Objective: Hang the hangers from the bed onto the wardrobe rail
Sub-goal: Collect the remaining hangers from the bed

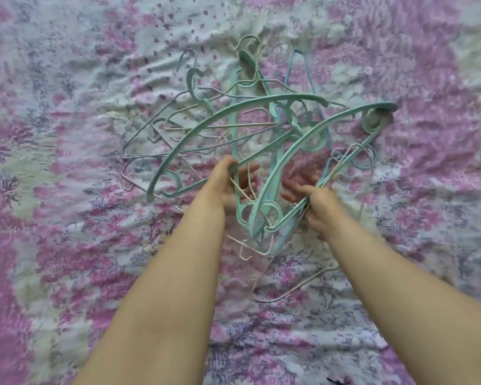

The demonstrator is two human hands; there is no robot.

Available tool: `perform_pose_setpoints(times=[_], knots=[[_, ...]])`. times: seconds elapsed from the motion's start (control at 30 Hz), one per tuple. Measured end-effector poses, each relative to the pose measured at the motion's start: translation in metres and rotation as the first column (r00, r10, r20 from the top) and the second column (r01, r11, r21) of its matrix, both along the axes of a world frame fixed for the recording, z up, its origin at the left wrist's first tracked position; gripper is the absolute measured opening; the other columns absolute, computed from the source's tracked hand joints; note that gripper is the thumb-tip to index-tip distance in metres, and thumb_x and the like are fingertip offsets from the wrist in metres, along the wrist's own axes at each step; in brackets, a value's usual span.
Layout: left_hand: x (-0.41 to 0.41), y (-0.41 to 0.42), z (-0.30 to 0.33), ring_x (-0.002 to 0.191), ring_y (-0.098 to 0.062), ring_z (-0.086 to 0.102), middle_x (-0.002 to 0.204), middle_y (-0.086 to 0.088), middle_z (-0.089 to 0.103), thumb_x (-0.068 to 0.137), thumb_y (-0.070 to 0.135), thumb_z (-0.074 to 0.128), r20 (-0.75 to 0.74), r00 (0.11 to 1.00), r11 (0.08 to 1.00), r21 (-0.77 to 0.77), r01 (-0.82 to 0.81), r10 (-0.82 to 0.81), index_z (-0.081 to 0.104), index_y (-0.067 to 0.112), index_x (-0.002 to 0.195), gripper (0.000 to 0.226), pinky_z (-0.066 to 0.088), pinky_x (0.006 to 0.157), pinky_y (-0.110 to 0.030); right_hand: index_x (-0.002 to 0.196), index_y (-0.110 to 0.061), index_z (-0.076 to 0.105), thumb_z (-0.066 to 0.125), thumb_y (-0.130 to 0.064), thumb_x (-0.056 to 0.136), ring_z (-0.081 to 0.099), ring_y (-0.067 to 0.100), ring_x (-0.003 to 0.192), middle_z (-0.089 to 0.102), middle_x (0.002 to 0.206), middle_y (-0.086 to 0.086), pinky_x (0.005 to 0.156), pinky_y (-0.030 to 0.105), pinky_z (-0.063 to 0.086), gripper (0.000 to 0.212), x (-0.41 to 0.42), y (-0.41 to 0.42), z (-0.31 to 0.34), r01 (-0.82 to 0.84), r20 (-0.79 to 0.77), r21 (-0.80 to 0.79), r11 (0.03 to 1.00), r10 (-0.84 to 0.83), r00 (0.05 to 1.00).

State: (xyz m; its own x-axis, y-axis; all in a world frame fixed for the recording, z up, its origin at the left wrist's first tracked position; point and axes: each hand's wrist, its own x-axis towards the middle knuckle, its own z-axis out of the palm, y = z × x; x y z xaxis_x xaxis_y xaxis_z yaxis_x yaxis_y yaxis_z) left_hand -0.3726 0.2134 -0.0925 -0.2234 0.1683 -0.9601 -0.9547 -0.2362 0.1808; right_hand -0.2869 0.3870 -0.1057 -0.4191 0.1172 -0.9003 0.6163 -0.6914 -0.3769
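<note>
My left hand (pixel 228 184) and right hand (pixel 314 201) each grip bars of the tangled hangers (pixel 261 134), a pile lying mid-bed (pixel 67 218) on the floral sheet.

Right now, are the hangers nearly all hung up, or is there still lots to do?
Lots to do. Nothing looks done: the whole tangled pile of hangers lies on the flowery bed cover, and no wardrobe rail is in view. In hand: the left hand and the right hand are both closed on teal hangers at the near side of the pile. Left: untangle them, carry them over and hang them.
</note>
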Motion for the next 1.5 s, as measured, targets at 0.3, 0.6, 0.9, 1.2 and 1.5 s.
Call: perform_pose_setpoints(times=[0.3,0.6,0.9,1.2,1.5], knots=[[0.073,-0.008,0.040,0.043,-0.021,0.059,0.051,-0.008,0.060,0.095,0.020,0.033,-0.099,0.949,0.953,0.011,-0.301,0.301,0.060,0.004,0.063,0.044,0.051,0.047,-0.023,0.126,-0.024,0.039,0.053,-0.001,0.090,0.067,0.022,0.067,0.074,0.080,0.006,0.059,0.031,0.049,0.045,0.038,-0.025,0.048,-0.231,-0.039,0.023,0.973,0.231,0.972],[0.170,-0.022,0.114,0.051,-0.024,0.064,0.067,-0.012,0.066,0.091,0.025,0.041,-0.010,0.865,0.862,0.097,-0.498,0.501,0.072,-0.004,0.080,0.044,0.054,0.054,-0.025,0.125,-0.024,0.045,0.056,-0.038,0.094,0.067,0.021,0.075,0.070,0.098,0.012,0.065,0.030,0.050,0.036,0.095,-0.054,0.113,-0.480,-0.049,0.197,0.855,0.498,0.866],[0.250,-0.062,0.192,0.048,-0.019,0.057,0.070,-0.010,0.060,0.088,0.014,0.044,-0.099,0.735,0.741,0.080,-0.666,0.671,0.065,0.004,0.080,0.025,0.050,0.045,-0.025,0.088,-0.013,0.057,0.054,-0.009,0.094,0.060,0.018,0.063,0.064,0.076,0.005,0.060,0.031,0.048,0.008,0.156,-0.067,0.190,-0.598,-0.032,0.287,0.749,0.631,0.775],[0.316,-0.070,0.260,0.075,-0.025,0.067,0.079,-0.008,0.060,0.087,0.003,0.042,-0.271,0.573,0.619,0.129,-0.775,0.774,0.053,0.007,0.077,0.016,0.057,0.080,-0.038,0.100,-0.014,0.053,0.044,-0.003,0.099,0.045,0.013,0.047,0.050,0.066,0.003,0.044,0.025,0.038,0.014,0.214,-0.052,0.244,-0.470,-0.131,-0.044,0.881,0.461,0.877],[0.367,-0.118,0.273,0.043,-0.009,0.052,0.053,0.002,0.053,0.093,0.053,0.047,-0.286,0.878,0.884,-0.162,-0.438,0.382,0.058,0.014,0.094,0.041,0.046,0.040,-0.020,0.108,-0.016,0.058,0.037,-0.036,0.103,0.019,0.008,0.036,0.028,0.050,-0.005,0.035,0.017,0.018,0.029,0.210,-0.006,0.294,-0.585,-0.124,0.149,0.797,0.602,0.789]])
